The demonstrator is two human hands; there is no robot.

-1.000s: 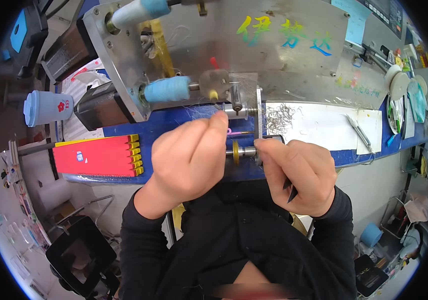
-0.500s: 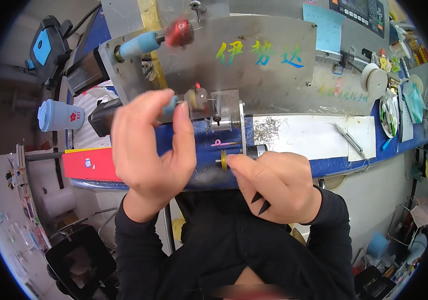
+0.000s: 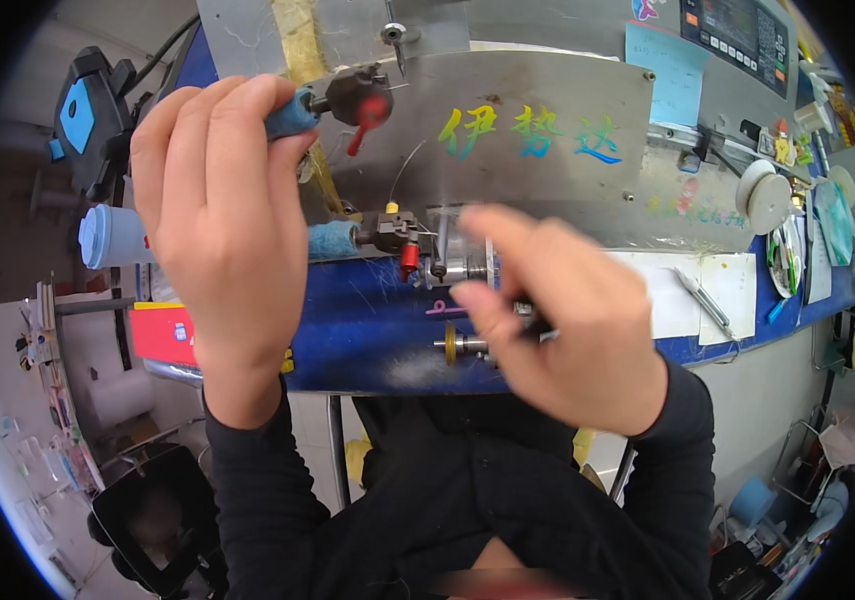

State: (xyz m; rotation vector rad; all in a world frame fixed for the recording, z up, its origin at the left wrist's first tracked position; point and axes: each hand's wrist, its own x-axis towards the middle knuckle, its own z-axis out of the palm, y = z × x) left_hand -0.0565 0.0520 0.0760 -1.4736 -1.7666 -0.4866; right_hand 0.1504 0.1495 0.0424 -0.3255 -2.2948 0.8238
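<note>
My left hand grips the blue sleeve of the upper spindle with thumb and fingers. A dark clamp head with a red lever sits on that spindle's end. Below it, a second blue-sleeved spindle carries another dark head with a red knob and a thin wire. My right hand, blurred, hovers right of the small steel post, thumb and forefinger apart. A dark piece shows within it, seemingly the tweezers whose black tips showed earlier. Nearby are a yellow wheel and a pink loop.
The metal machine panel stands behind, with a control box at upper right. A blue lidded cup and a red folder are at left. White paper with a pen-like tool lies at right, near white spools.
My left hand has gone from the lower spindle up to the upper sleeve. My right hand has let go of the yellow wheel and moved up and right. Both clamp heads have turned.
</note>
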